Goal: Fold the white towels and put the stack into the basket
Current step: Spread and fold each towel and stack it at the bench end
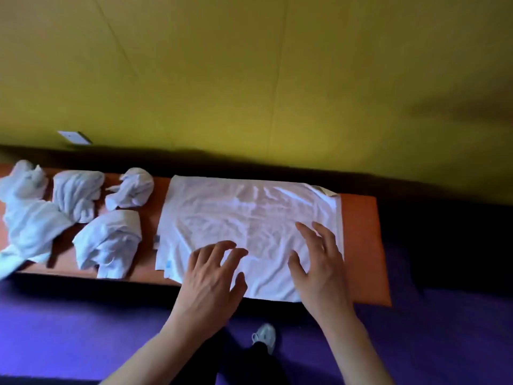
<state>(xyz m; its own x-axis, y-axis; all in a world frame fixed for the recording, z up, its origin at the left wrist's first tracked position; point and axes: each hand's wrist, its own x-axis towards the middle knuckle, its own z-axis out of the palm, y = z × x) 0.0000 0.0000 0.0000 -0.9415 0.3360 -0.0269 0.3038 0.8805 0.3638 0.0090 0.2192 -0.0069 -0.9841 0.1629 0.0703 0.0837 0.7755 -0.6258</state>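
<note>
Towels are the whole job, and right now 1 white towel is spread flat on the orange table, directly under both hands, with its near edge at the table's front edge just below the person's wrists. The left hand sits over the near-left part of the cloth, fingers spread and a bit bent at the knuckles, tips touching or nearly touching the fabric, not gripping anything. The right hand lies on the near-right part, fingers fairly straight and fanned out, also holding nothing. Looks like the smoothing stage, so this towel hasn't been folded yet; the cloth has plenty of wrinkles and the far-right corner, well beyond the right hand's fingertips, is flipped over. Off to the left of the left hand sit 4 crumpled towels, well apart from the flat one, all still waiting. No basket shows up anywhere in view, and there's no stack yet, so the task seems barely started. Next move probably calls for each hand to pinch a corner or edge and bring one side over to meet the opposite one, keeping edges lined up. That flipped corner likely wants flattening first or the fold comes out lumpy.
</note>
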